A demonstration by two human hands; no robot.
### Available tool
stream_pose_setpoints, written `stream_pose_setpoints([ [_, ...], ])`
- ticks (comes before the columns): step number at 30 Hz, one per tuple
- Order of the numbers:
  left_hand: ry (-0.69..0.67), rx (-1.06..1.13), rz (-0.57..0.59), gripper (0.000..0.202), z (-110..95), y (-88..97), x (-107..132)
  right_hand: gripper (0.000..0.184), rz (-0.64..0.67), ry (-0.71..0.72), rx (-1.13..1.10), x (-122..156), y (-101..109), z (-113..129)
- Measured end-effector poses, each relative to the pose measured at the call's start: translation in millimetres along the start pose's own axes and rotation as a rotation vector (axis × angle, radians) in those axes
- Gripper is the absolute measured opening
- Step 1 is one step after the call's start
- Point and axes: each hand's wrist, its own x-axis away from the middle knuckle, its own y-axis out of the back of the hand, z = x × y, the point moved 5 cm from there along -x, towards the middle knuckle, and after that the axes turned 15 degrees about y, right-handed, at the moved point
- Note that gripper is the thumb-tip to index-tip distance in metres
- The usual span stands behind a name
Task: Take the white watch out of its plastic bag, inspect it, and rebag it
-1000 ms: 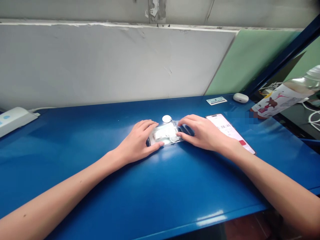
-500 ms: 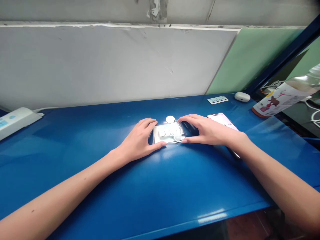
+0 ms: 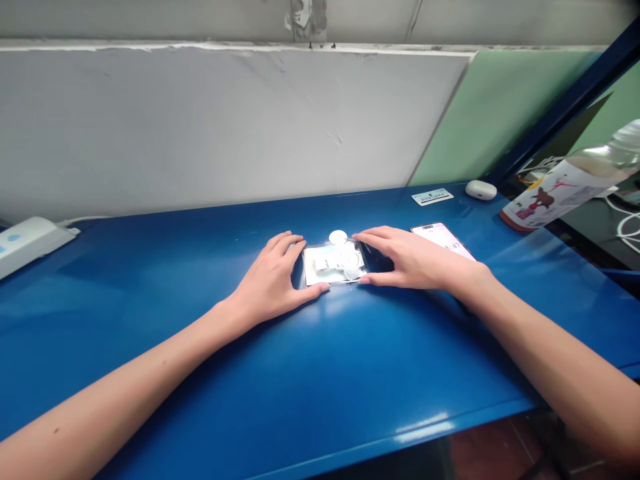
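A small clear plastic pouch (image 3: 311,270) with white contents lies flat on the blue table (image 3: 300,373). A white block-shaped piece and what looks like a coiled white cable show through its shiny film. At its far edge sits a white round disc (image 3: 338,237). My left hand (image 3: 273,277) rests at the pouch's left side, thumb along the near edge and fingers spread behind. From the right, my right hand (image 3: 395,257) frames the other end, thumb at the near corner and index finger by the disc. Both hands are open, their fingertips at or touching the pouch's edges.
Partly under my right forearm lies a lit phone (image 3: 440,237). Behind it are a card (image 3: 433,197) and a white earbud case (image 3: 481,190). A labelled bottle (image 3: 560,190) stands at the right. A white power strip (image 3: 30,243) is far left; a wall panel (image 3: 225,127) borders the back.
The view has shifted slightly. My hands stay around the pouch in nearly the same pose, and the phone's clock has gone from 46 to 47.
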Motion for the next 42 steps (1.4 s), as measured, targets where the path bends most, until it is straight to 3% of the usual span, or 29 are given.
stream_pose_setpoints([
  [14, -0.044, -0.069, -0.008, 0.083, -6.0, 2.6, 4.5, 0.08, -0.018, 0.015, -0.069, 2.0, -1.6, 0.0],
  [25, -0.017, -0.075, 0.031, 0.078, -4.3, -0.7, 3.6, 0.093, 0.057, -0.006, -0.024, 1.0, -12.2, 0.0],
  [38, -0.03, -0.094, 0.044, 0.081, -1.5, -2.2, 3.7, 0.1, 0.04, 0.001, -0.074, 3.5, -14.5, -1.9],
  [42, -0.026, -0.054, 0.063, 0.074, -1.4, -1.9, 2.1, 0.082, 0.012, 0.027, -0.027, 0.9, -10.2, -0.3],
])
